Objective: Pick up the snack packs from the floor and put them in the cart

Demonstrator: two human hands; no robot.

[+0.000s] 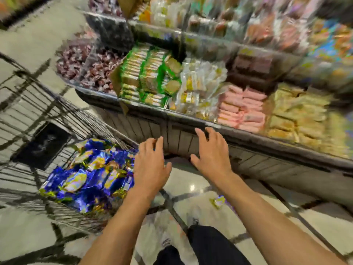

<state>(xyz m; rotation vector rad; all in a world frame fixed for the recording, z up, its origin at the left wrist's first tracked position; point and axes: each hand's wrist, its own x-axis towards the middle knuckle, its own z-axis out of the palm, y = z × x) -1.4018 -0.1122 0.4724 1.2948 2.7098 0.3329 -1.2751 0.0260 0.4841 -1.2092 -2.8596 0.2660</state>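
A wire shopping cart (38, 104) stands at the left, with a heap of blue-and-gold snack packs (89, 175) in its basket. One blue-and-gold snack pack (218, 201) lies on the tiled floor below my right forearm. My left hand (150, 165) hovers at the right edge of the cart, next to the heap, fingers apart and holding nothing. My right hand (212, 152) is held out over the floor in front of the shelf base, fingers spread, with nothing in it. The frame is blurred by motion.
A low display shelf (248, 142) runs from the middle to the right, filled with green, clear, pink and yellow packaged snacks. Wrapped sweets fill a bin (84, 69) at the back left. My dark trouser legs (206, 247) show at the bottom. The floor is glossy tile.
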